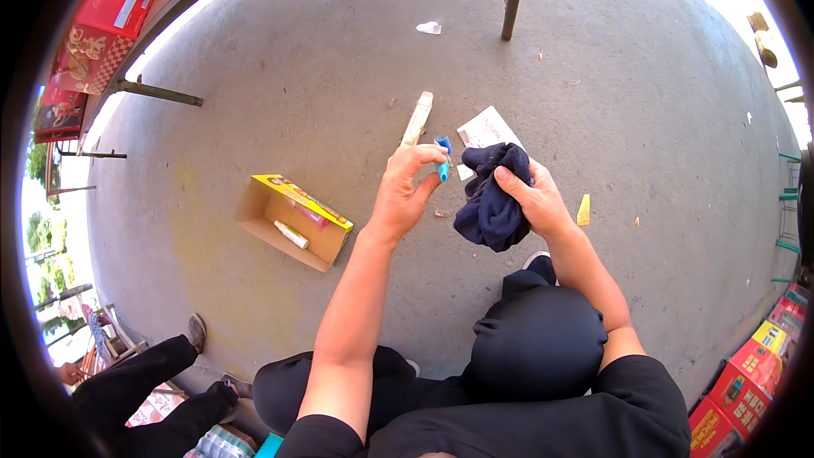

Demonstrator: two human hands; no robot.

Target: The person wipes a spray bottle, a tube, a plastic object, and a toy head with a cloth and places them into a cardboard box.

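Between the thumb and fingers of my left hand (409, 187) is a small blue plastic object (443, 168), perhaps a cap or clip; its exact kind I cannot tell. My right hand (533, 194) grips a bunched dark navy cloth (495, 200). A pale, worn strip (418, 117) lies on the concrete floor just beyond my left fingers. Behind the cloth is a sheet of printed paper (488, 127), partly hidden. To the left, an open cardboard box with a yellow edge (255, 203) holds a small white tube or bottle (291, 235) and a pink item (311, 215).
Metal table legs (514, 0) stand ahead, and red boxes (114, 6) sit on a table at upper left. A yellow scrap (584, 210) lies to the right. Another person's dark-trousered legs (146, 375) are at lower left. Red cartons (741, 388) line the lower right.
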